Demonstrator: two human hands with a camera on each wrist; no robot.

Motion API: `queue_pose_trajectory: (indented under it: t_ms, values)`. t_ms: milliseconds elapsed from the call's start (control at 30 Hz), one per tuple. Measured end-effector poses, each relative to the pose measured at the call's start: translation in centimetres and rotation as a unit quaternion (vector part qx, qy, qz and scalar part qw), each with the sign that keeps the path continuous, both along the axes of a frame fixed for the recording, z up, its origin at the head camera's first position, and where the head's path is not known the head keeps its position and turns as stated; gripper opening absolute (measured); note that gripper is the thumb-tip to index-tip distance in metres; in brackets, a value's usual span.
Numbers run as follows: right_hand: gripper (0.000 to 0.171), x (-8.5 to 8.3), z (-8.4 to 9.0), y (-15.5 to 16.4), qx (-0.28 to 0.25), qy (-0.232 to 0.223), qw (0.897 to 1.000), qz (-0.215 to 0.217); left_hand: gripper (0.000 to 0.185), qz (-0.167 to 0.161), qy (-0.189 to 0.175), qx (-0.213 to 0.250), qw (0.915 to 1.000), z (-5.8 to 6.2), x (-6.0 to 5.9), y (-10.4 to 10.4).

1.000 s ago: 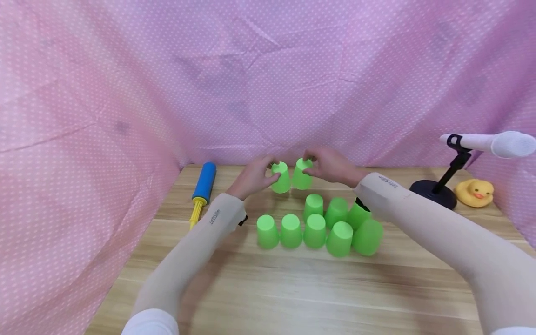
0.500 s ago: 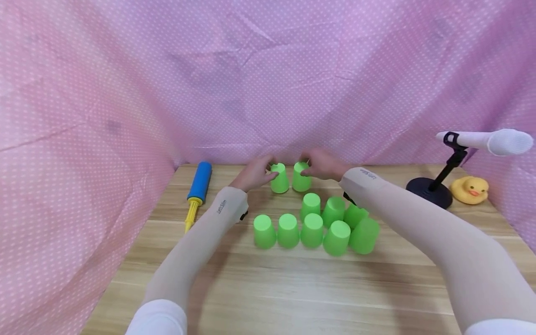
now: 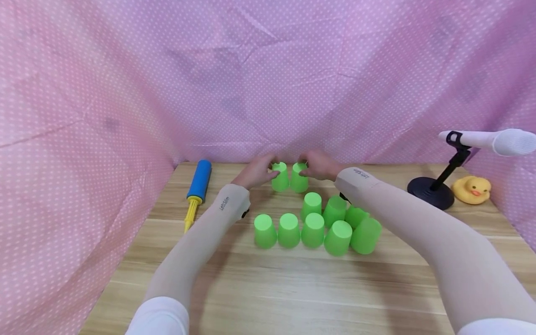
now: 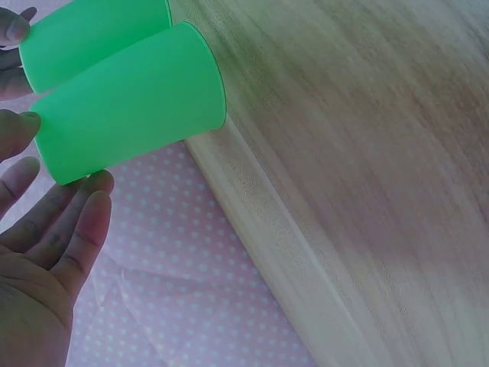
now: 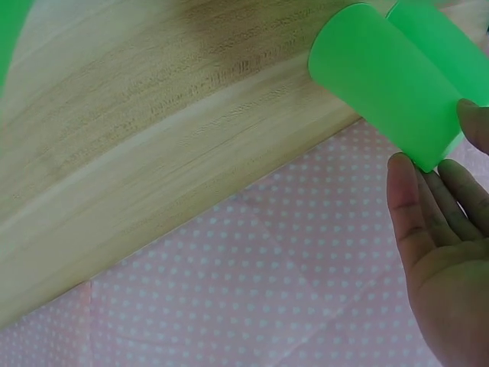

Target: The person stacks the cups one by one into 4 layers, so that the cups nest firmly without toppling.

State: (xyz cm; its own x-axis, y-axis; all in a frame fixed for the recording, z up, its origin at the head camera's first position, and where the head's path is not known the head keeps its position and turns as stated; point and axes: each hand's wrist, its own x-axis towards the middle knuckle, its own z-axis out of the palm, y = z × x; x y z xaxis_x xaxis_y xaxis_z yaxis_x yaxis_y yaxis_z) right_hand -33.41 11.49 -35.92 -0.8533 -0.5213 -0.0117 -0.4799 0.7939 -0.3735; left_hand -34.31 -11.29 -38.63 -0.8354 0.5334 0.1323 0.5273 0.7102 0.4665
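Fingers (image 4: 89, 223) of left hand (image 3: 256, 172) and right hand (image 3: 320, 164) pinched green plastic cups (image 3: 281, 179) near upturned bases. Cups seemed light, best held there.

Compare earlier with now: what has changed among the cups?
The right grip has brought its green cup leftward and slightly down in the head view, closer to the left cup. Neither was let go. The nearer cups, duck and microphone stayed put.

cups (image 3: 312, 230) block the middle, leaving room in front.
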Motion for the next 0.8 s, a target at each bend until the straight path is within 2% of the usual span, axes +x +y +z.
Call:
queue_pose_trajectory:
  t_ms: [400, 533, 667, 800]
  values:
    - [0.039, 0.1, 0.0, 0.1, 0.008, 0.001, 1.000, -0.002, 0.032, 0.001, -0.005, -0.008, 1.0000, 0.3, 0.0, 0.5]
    - [0.038, 0.0, -0.3, 0.1, 0.007, 0.011, 1.000, 0.008, 0.033, -0.001, -0.021, -0.015, 0.9997, 0.6, -0.1, 0.5]
    - [0.041, 0.1, -0.2, 0.5, -0.016, -0.008, 1.000, 0.000, 0.039, -0.009, -0.040, -0.011, 0.9991, 1.2, -0.2, 0.3]
    - [0.044, 0.4, 0.7, 1.4, -0.024, -0.011, 1.000, -0.008, 0.043, -0.019, -0.039, -0.005, 0.9991, 2.1, -0.2, 0.1]
